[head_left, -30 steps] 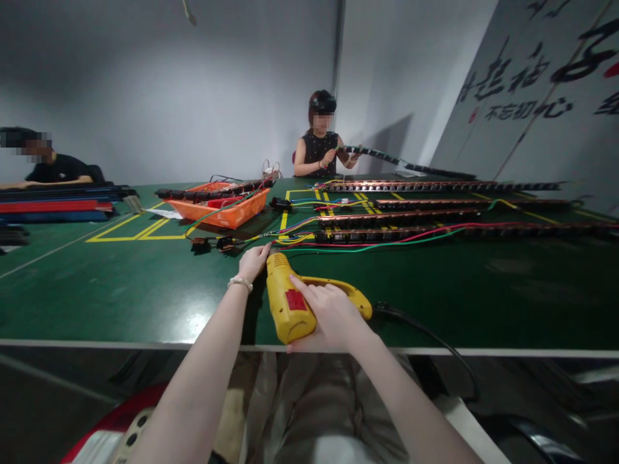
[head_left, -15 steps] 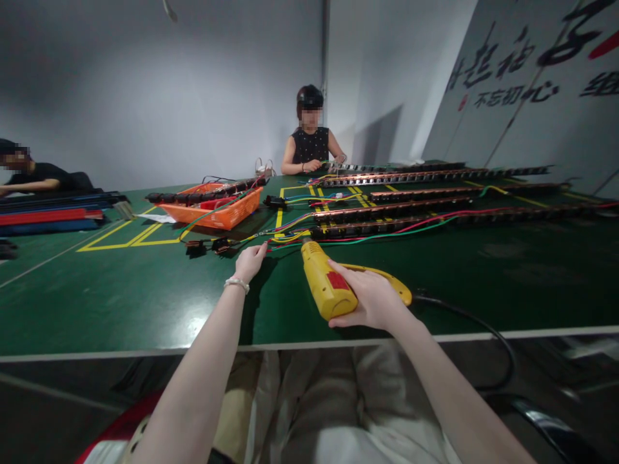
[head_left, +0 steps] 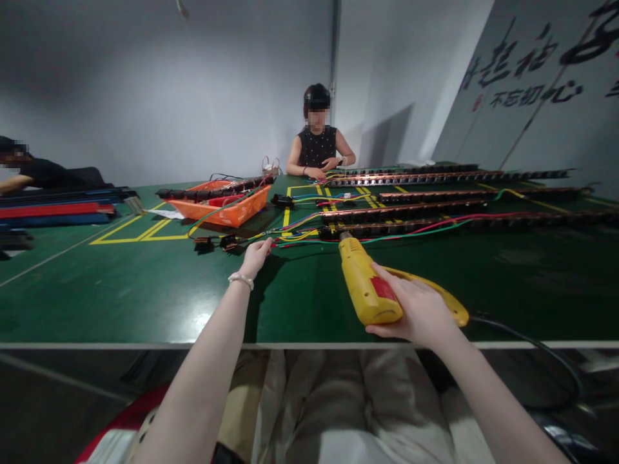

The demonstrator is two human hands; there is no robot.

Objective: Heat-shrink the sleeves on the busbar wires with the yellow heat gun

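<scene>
My right hand (head_left: 418, 309) is wrapped round a yellow heat gun (head_left: 365, 283) with a red label. Its nozzle points away from me, close to the near long black strip (head_left: 411, 225). My left hand (head_left: 256, 256) is closed, fingertips pinching the ends of thin coloured wires (head_left: 297, 236) that run from that strip. Beside these fingertips lie small black connectors (head_left: 231, 242) on yellow wires. A green wire (head_left: 387, 238) and a pink wire stretch along the strip to the right.
An orange basket (head_left: 242, 211) with black strips across it stands behind my left hand. Several long strips (head_left: 435, 193) lie at the right on the green table (head_left: 145, 296). Across the table sits a person (head_left: 318, 142); another is at far left. A black cord (head_left: 536, 345) trails from the heat gun.
The heat gun in my right hand has moved right, away from the wires at my left fingertips. My left hand keeps its pinch. The person opposite has shifted their hands.
</scene>
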